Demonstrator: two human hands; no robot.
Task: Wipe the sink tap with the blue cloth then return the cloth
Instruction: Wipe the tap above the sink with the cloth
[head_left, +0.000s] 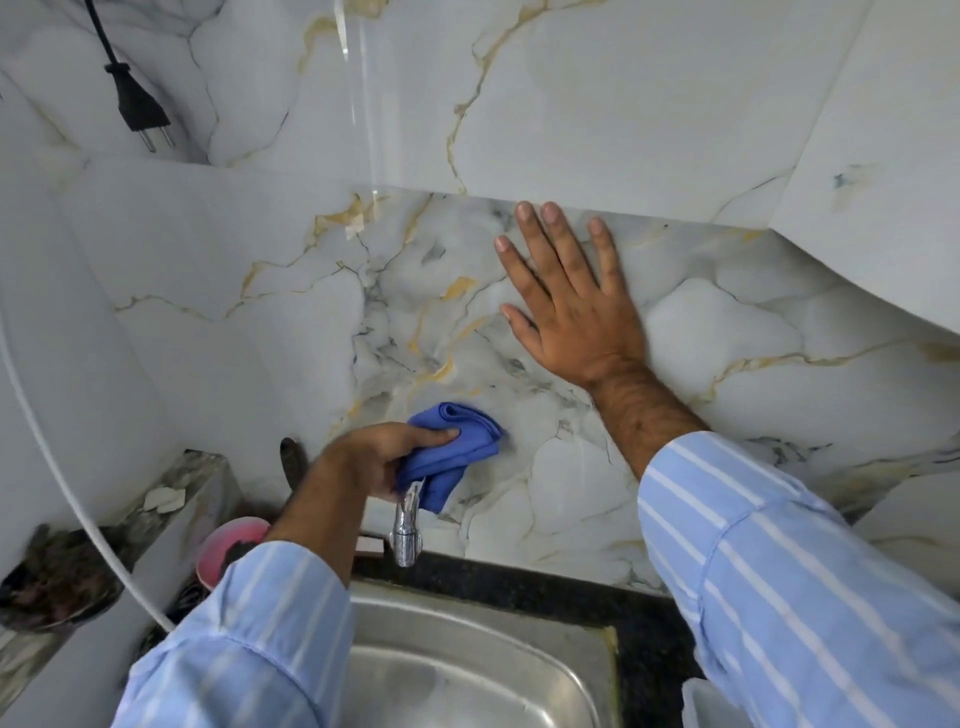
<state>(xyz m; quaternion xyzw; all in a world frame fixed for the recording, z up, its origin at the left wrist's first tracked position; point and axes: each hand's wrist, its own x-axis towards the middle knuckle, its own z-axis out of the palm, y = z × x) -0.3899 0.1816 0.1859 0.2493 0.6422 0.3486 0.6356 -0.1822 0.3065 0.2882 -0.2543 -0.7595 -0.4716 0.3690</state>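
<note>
My left hand (374, 457) grips a folded blue cloth (452, 452) and holds it against the top of the chrome sink tap (407, 530), which sticks out from the marble wall above the steel sink (467, 670). The tap's upper part is hidden behind the cloth and my hand. Higher up and to the right, my right hand (566, 306) lies flat on the marble wall with its fingers spread and nothing in it.
A black plug (137, 106) on a cord hangs on the wall at the top left. A white hose (67, 488) runs down the left side. A pink container (228, 548) stands left of the tap beside a marble ledge (176, 493). Black counter (545, 587) rims the sink.
</note>
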